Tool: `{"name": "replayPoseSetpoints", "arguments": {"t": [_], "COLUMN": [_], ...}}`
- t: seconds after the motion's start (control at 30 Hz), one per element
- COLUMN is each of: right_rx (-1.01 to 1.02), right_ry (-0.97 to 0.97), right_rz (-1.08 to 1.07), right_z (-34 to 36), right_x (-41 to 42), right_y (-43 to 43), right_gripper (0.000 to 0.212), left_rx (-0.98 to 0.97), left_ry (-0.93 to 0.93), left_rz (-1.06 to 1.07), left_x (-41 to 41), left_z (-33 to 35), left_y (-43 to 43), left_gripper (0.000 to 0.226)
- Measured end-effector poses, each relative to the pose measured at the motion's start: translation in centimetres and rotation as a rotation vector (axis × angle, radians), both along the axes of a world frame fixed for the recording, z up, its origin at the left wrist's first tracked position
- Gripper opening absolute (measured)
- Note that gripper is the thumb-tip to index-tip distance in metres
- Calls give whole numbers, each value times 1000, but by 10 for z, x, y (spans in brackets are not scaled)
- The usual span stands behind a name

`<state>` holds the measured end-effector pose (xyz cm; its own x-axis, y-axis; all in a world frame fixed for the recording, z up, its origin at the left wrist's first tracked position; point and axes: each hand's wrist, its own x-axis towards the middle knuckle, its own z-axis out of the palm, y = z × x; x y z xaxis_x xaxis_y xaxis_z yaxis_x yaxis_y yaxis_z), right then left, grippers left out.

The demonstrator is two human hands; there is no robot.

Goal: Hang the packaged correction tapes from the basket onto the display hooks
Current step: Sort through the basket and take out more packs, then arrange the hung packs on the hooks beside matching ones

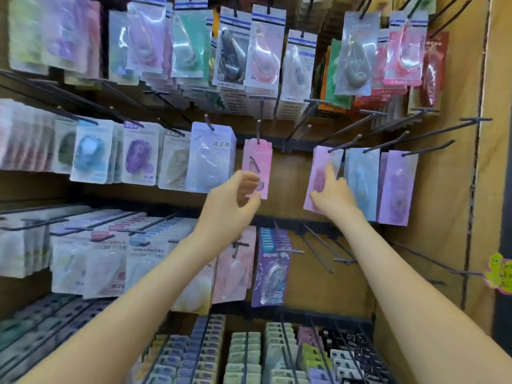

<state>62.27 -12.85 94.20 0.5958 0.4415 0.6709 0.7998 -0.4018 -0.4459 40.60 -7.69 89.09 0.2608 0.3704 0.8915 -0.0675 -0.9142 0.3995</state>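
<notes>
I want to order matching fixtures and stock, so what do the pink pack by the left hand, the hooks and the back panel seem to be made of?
Pink pack: looks like a matte printed card with a clear plastic blister, which catches a little shine. Hooks: thin dark rods, probably coated metal wire. Back panel: flat, matte brown board, perhaps wood or fibreboard; blur leaves that open.

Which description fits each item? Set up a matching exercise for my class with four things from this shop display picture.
Items:
1. left hand
2. right hand
3. purple pack
4. green sticker

Descriptions:
A. on the right side panel
B. at a single pink pack on a hook
C. hanging in the row below the hands
D. pointing at a pink pack further right

Pairs: 1-B, 2-D, 3-C, 4-A
</notes>
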Motion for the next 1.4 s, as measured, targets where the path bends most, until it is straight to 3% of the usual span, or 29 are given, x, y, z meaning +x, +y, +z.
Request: {"name": "replayPoseSetpoints", "arguments": {"t": [0.27, 0.43, 0.53, 0.63, 0.83, 1.0, 1.13, 1.27, 1.4], "right_rx": [125, 87, -88, -324, -832, -1066, -1175, -1323, -1563], "right_ry": [-331, -283, -110, 152, 628, 768, 683, 337, 139], "right_rz": [317, 477, 583, 627, 526, 492, 514, 552, 592], "right_z": [-92, -216, -305, -416, -694, -916, -1053, -1155, -1216], "right_x": [-163, -275, -324, -357, -411, -430, -426, -407, -387], "right_y": [-36, -19, -2, 13, 0, -34, -36, -13, -6], "right_gripper": [63, 52, 52, 54, 60, 71, 92, 109, 92], "left_rx": [188, 115, -36, -329, -930, -1128, -1127, -1037, -1050], "left_ry": [-110, 10, 199, 429, 919, 1106, 1216, 1249, 1278], "left_rz": [104, 122, 89, 70, 305, 405, 386, 388, 401], "left_x": [-80, -179, -241, -296, -392, -440, -423, -392, -370], "left_z": [-79, -190, -281, -393, -647, -870, -1003, -1090, -1123], "left_y": [12, 31, 40, 47, 36, -14, -35, -33, -30], "left_gripper": [34, 39, 37, 36, 45, 55, 57, 85, 80]}}
